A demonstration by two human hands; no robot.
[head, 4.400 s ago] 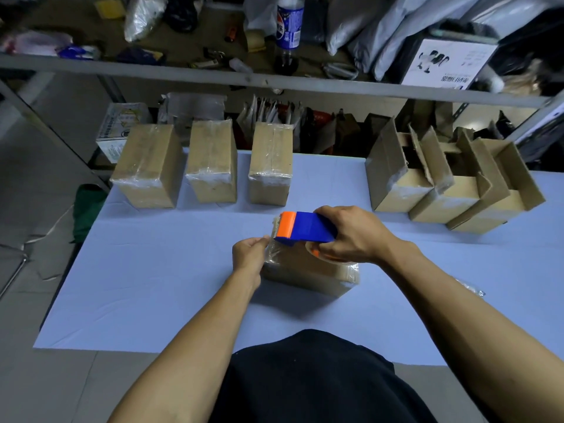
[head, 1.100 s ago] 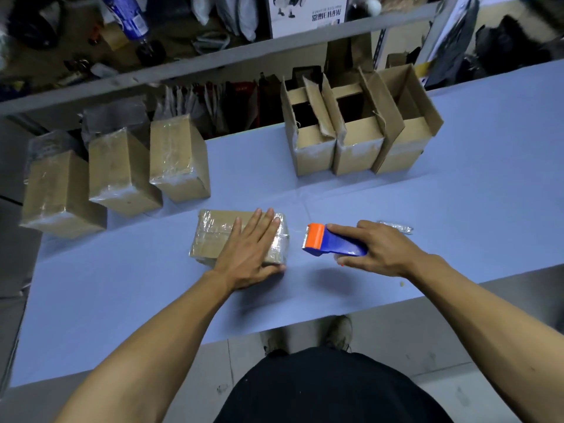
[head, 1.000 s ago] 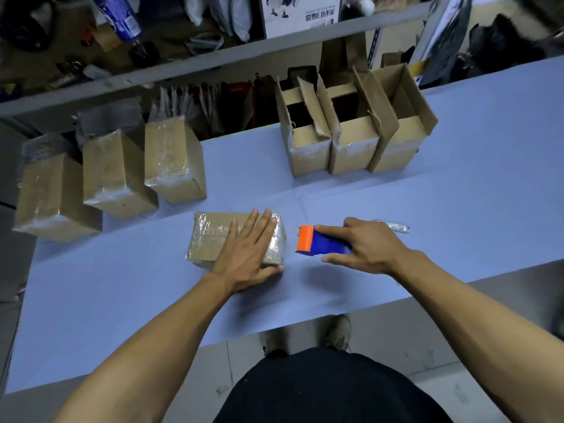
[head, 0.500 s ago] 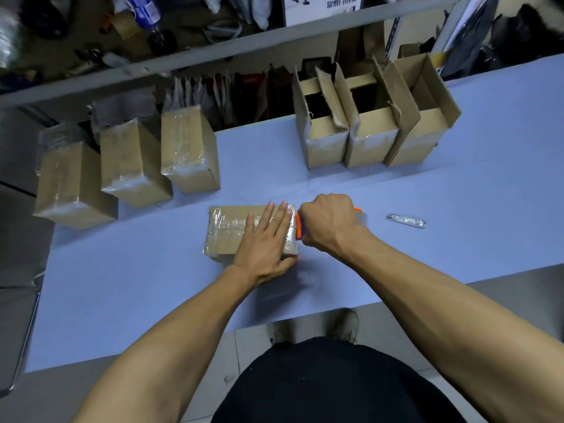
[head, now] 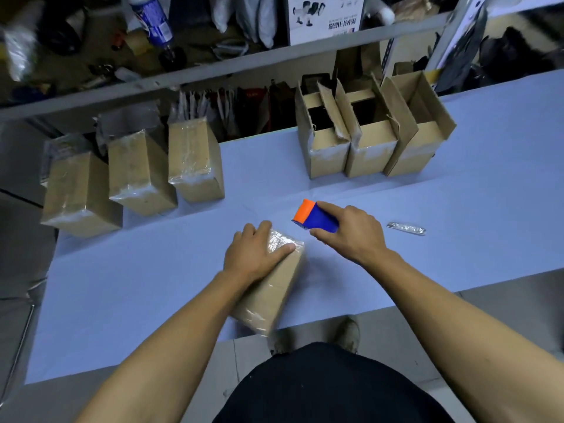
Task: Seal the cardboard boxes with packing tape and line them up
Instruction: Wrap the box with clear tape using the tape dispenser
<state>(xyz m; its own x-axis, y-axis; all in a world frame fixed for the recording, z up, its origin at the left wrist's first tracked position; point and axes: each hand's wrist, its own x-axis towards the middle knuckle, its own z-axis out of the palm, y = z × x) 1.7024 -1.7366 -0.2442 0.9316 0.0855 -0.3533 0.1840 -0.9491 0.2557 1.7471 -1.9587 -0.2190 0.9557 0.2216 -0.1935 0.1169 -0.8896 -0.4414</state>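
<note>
**Now: press the tape flat, then send the box to the row**

Evidently the box in hand is close to sealed: glossy tape shows over its far end and again at the near corner that hangs just past the table's front edge. It lies lengthwise, pointing away from the person on the blue table. The left hand rests on its far end, fingers laid over the taped top and curling down at the edge, thumb along the right side. The right hand grips the blue-and-orange tape dispenser, lifted clear of the box and just beside its far corner; I cannot tell whether a strip still joins them.

To do this step well, I would keep the left hand's weight on the box so it cannot slide while the palm rubs each tape end down onto the cardboard, corners especially. The near end overhangs, so a downward press there could tip it; draw it back first.

Three taped boxes stand side by side at the far left, and the gap to the right of them looks like the natural place for this one, in the same orientation. Three open boxes wait at the far right, untaped on top. A small crumpled tape scrap lies to the right of the dispenser.
</note>
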